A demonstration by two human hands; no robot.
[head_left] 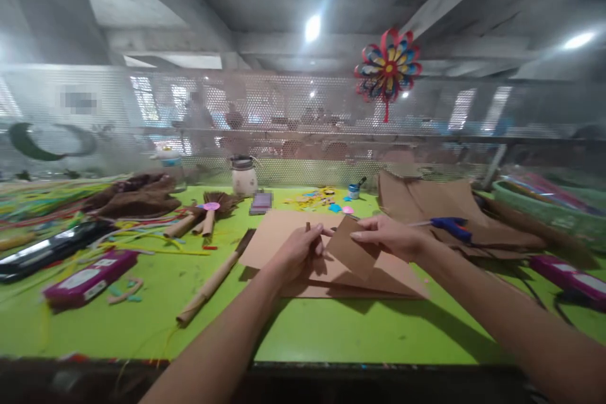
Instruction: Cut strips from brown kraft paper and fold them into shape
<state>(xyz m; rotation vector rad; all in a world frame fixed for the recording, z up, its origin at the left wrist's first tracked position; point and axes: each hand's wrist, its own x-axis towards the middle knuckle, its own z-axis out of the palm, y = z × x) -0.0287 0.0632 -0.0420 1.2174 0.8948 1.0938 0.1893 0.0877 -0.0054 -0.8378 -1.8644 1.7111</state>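
Note:
My right hand [388,237] pinches a piece of brown kraft paper [354,245] between thumb and fingers, tilted above a stack of larger brown paper sheets [274,237]. Close to its left edge, my left hand [303,252] is closed, thumb against the fingers. A short brown tip [307,226] sticks up above that hand; its kind I cannot make out. The large sheets lie on the green tabletop [322,334], partly covered by both hands. Left of them lies a rolled brown paper tube [208,290] with frayed dark paper at its far end.
At right are a blue-handled glue gun [452,227], crumpled brown paper [426,202] and a green basket [553,208]. A purple box [89,278], coloured strips and a brown cloth-like heap [142,196] lie left. A jar [243,175] stands behind; a paper flower [389,68] hangs above.

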